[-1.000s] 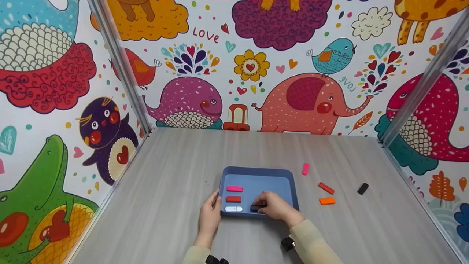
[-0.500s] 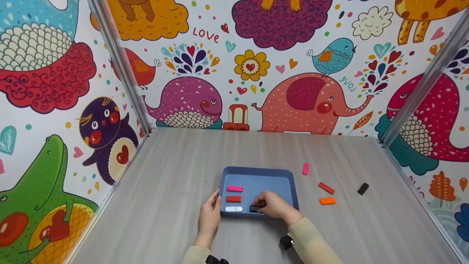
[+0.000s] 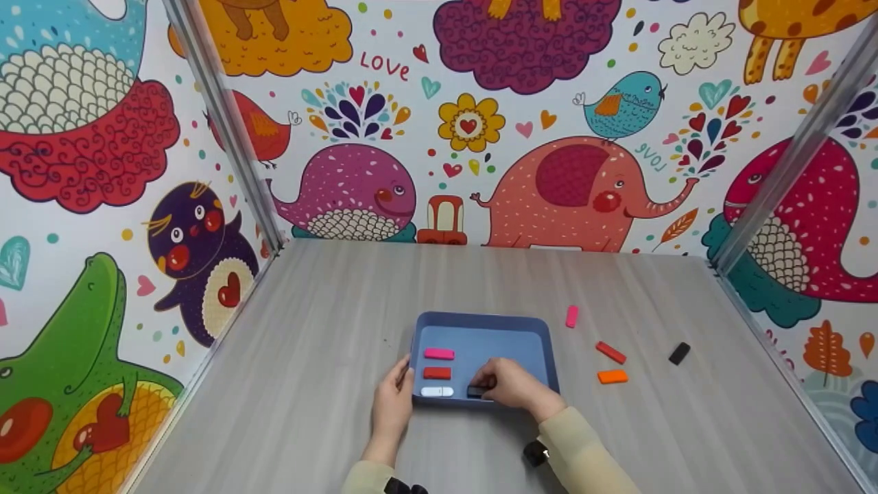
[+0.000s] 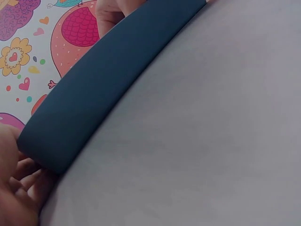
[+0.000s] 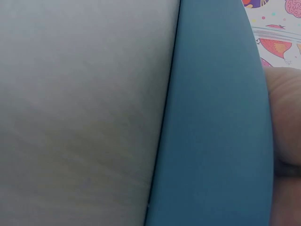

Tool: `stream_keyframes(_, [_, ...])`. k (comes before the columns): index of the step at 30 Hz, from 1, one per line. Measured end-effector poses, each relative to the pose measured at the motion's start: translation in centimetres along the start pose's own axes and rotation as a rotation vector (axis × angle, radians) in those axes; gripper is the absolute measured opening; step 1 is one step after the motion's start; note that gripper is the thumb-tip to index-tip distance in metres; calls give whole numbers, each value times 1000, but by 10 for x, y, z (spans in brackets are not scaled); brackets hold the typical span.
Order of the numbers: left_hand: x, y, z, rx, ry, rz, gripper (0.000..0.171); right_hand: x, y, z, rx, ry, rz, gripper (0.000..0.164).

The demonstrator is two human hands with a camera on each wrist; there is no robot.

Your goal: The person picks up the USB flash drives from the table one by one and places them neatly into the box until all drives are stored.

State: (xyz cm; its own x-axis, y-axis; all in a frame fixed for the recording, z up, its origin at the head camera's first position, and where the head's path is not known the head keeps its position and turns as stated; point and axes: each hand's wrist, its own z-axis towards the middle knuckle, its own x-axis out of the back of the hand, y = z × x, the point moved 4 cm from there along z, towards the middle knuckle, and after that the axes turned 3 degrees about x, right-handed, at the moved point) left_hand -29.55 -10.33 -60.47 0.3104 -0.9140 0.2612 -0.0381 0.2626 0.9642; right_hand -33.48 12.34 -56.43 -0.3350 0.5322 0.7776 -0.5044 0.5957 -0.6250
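A blue tray (image 3: 483,320) lies on the table, its front wall (image 4: 99,80) filling the left wrist view. At its left side, my left hand (image 3: 392,403) grips the wall, fingers bent around the corner in the left wrist view. Inside the tray, near the front wall, my right hand (image 3: 514,384) pinches a black USB stick (image 3: 475,392), partly covered by the fingers. Down the tray's left side run a pink USB stick (image 3: 439,354), a red one (image 3: 437,373) and a white one (image 3: 437,392). The right wrist view has only tray wall before the hand (image 5: 288,117).
Right of the tray, loose on the table (image 3: 329,309), are a pink stick (image 3: 572,316), a red stick (image 3: 610,352), an orange stick (image 3: 612,376) and a black stick (image 3: 680,353). Printed walls with metal posts (image 3: 226,123) enclose the table's back and sides.
Over the last second the black USB stick and my right hand have shifted very slightly left. My left hand, the tray and the other sticks stay put.
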Motion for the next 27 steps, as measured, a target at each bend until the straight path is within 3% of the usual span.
stream_keyframes(12, [0,-1,0,6,7,11,38,1,1,0,10,-6,11,22])
stream_keyframes(27, [0,0,0,1,0,-6,37,3,1,-2,-55,-14,48,20])
